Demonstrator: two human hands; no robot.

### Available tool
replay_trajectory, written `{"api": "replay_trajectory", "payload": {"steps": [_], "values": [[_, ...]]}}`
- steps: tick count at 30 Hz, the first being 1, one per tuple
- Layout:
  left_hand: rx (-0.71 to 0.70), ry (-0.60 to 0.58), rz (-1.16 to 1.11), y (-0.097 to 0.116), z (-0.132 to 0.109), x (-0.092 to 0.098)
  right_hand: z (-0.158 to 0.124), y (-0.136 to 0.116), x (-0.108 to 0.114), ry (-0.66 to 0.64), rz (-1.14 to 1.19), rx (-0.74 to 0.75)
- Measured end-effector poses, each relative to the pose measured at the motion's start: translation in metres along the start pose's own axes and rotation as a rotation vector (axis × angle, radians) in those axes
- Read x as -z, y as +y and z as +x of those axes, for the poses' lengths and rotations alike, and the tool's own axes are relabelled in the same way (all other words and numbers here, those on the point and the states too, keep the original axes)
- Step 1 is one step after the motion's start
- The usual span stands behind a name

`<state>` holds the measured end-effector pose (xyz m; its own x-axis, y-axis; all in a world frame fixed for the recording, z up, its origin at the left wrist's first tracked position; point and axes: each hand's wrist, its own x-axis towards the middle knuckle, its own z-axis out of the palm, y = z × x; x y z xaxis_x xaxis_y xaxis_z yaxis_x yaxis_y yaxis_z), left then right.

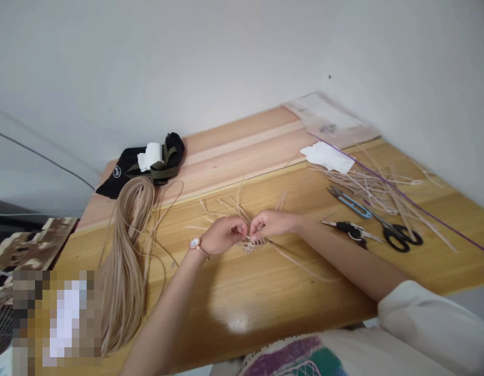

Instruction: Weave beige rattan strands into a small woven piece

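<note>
A person in a pale shirt (425, 318) with a printed front sits or stands on the near side of a small woven piece (254, 245), which lies on a wooden table (304, 300). Left of the weave, a thick hank (126, 250) of tan strands stretches from the near edge backward. At the weave itself, 2 bare hands meet: the left hand (225, 234), below a wristwatch (195, 243), and the right hand (271, 223) both pinch its upper edge between thumb and fingers, though which strand each grasps is too small to tell. Loose ends fan out around it. Right of the weave lie keys (353, 230), black-handled scissors (391, 228) and blue snips (351, 202). Farther back on that side, a purple rod (398, 190) crosses scattered cut strands (367, 180) beside crumpled white paper (330, 157). Behind the weave to the left, a white roll (154, 154) rests on a black bag (128, 156); behind it to the right, a pale sheet (335, 122) meets the wall (242, 62).
</note>
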<state>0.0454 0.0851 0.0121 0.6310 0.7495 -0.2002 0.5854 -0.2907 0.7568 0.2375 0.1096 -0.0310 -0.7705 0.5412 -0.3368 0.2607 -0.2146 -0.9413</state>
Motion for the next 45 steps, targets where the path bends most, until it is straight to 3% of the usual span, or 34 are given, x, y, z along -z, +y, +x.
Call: {"api": "replay_trajectory", "payload": {"steps": [4,10,13,21,33,37,40,45], "values": [[0.016,0.053,0.093,0.002,-0.002,-0.007,0.002,0.004,0.0,0.044,0.03,0.012],[0.295,0.288,0.451,0.004,0.004,-0.028,0.006,0.006,-0.01,0.051,0.085,0.001],[0.293,0.33,0.491,0.001,0.006,-0.034,0.007,0.006,-0.014,0.03,0.084,-0.043],[0.074,0.336,0.449,-0.015,0.007,-0.032,0.004,0.001,-0.016,-0.003,0.053,-0.129],[0.124,0.299,0.524,-0.017,0.009,-0.032,0.007,0.007,-0.022,-0.05,0.013,-0.052],[0.127,0.272,0.479,-0.015,0.004,-0.024,0.003,0.004,-0.019,-0.008,-0.014,-0.017],[0.052,0.193,0.434,-0.011,-0.003,-0.017,0.0,-0.001,-0.016,0.0,-0.036,0.006],[-0.048,0.143,0.195,-0.007,-0.01,-0.016,-0.001,-0.004,-0.015,0.043,-0.068,0.083]]}}
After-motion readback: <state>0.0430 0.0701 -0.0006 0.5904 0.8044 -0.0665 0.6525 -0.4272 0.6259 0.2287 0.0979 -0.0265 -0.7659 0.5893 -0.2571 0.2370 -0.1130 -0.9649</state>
